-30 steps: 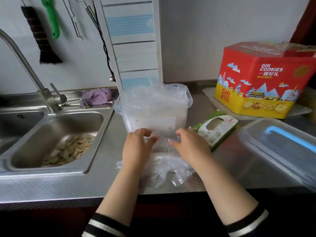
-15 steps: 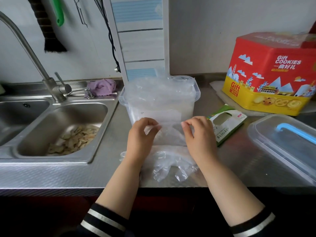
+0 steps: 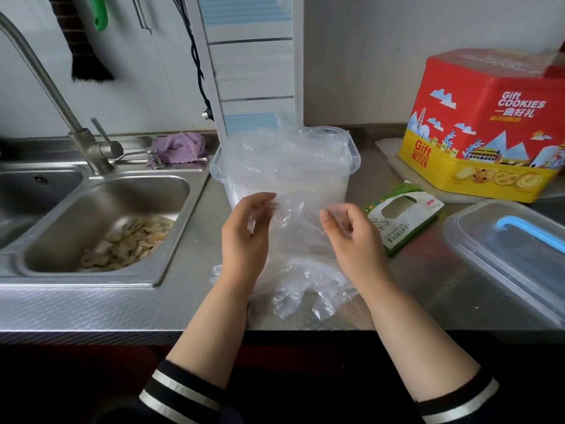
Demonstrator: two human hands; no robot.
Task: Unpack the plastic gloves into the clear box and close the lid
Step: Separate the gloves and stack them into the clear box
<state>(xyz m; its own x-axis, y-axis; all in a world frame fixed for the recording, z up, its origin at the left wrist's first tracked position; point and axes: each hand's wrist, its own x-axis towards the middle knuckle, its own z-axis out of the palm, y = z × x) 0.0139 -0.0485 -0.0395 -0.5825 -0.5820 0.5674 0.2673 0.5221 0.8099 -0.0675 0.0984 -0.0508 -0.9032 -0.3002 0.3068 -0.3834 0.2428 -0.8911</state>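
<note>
Both hands [image 3: 244, 237] [image 3: 351, 237] pinch plastic glove [image 3: 293, 215] by fingers, clear box [image 3: 286, 166] just beyond; next: stuff in (lid [image 3: 507, 255] waits right).

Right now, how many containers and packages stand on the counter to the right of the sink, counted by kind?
Clear box, open, with plastic gloves inside: 1
Clear lid with blue handle, lying apart: 1
Green glove package: 1
Red and yellow cookie tin: 1
Total: 4

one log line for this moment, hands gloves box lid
both hands: left hand, right hand pinch glove | clear box open | lid on counter
</note>
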